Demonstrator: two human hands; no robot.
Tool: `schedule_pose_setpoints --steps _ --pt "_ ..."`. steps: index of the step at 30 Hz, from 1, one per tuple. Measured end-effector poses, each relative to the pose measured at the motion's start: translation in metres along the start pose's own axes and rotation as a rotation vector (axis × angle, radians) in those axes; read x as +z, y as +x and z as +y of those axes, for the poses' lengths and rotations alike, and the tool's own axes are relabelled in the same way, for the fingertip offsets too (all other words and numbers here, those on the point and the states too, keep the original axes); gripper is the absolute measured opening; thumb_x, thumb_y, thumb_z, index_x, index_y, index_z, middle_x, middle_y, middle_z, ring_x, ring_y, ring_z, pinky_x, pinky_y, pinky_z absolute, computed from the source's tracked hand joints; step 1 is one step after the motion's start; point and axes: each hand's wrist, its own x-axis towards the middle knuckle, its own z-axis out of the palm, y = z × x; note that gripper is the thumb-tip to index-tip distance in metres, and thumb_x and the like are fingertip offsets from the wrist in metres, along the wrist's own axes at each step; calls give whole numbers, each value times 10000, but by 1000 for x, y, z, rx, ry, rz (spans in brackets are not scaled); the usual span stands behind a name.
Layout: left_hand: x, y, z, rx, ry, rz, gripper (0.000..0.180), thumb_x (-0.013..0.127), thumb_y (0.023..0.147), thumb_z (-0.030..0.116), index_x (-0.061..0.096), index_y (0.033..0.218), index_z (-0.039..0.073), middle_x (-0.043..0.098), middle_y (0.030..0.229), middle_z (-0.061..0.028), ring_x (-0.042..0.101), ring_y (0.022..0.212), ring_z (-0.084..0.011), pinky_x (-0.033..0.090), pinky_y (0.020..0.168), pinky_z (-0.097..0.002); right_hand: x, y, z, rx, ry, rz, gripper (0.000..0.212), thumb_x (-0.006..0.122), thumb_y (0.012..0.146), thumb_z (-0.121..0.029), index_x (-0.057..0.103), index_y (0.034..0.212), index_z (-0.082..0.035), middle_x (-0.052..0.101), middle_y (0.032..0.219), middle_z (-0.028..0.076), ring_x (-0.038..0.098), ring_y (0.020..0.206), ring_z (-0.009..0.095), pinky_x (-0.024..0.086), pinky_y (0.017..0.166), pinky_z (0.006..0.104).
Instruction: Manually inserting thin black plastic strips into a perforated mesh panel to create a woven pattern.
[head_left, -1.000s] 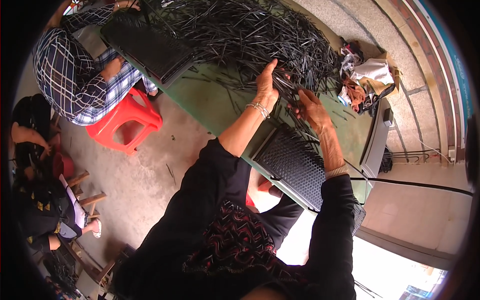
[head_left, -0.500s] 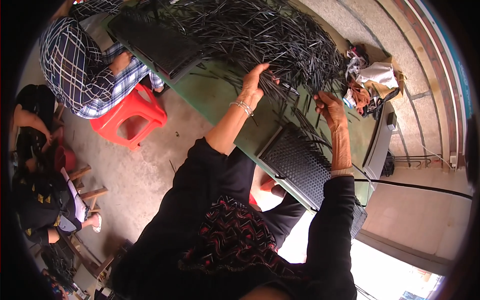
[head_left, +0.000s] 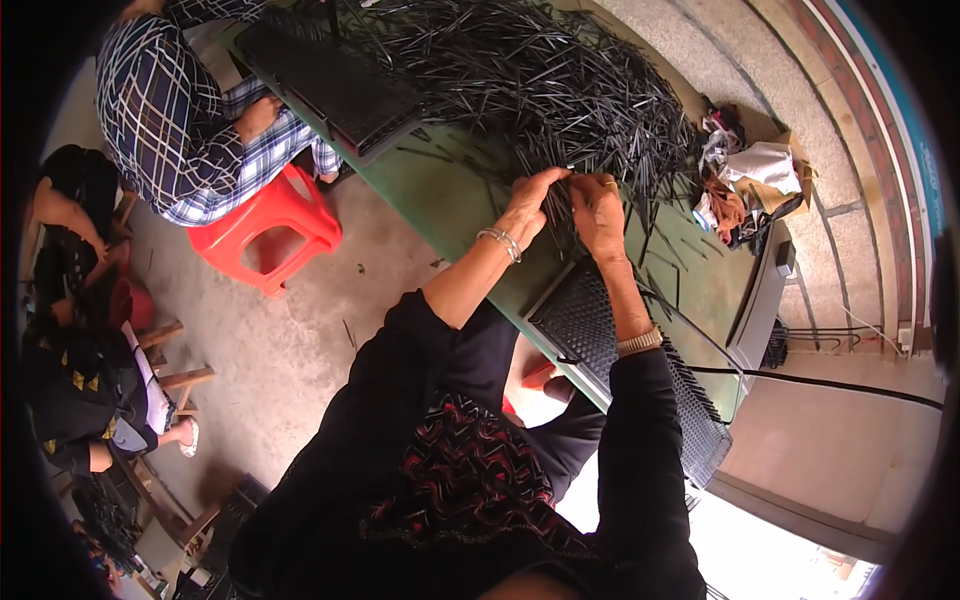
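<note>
My left hand [head_left: 525, 212] and my right hand [head_left: 598, 220] meet at the near edge of a big pile of thin black strips [head_left: 560, 75] on the green table. Several black strips lie under and between the fingers; the left hand's thumb and fingers are closed on some of them. The fingertips of my right hand are pinched together beside the left thumb. What they hold is too small to make out. Just below my right hand is a black tray [head_left: 590, 318] with a honeycomb-like surface, partly hidden by my forearm.
Another dark flat tray [head_left: 340, 90] lies at the table's left. A carton with rags and wrappings [head_left: 755, 170] stands at the right, and a black cable [head_left: 850, 385] runs past my right arm. A person in plaid [head_left: 165, 110] sits beside a red stool [head_left: 265, 235].
My right hand has moved left from the right side of the strips to meet my left hand. The left hand has shifted slightly, and the view has moved a little.
</note>
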Motion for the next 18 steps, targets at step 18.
schedule_pose_setpoints --steps 18 --pt "-27 -21 -23 598 1028 -84 440 721 788 69 538 1185 15 661 1063 -166 653 985 -285 504 821 -348 33 -14 -50 477 766 234 626 770 777 -177 396 1227 46 616 1029 129 587 922 202 481 841 325"
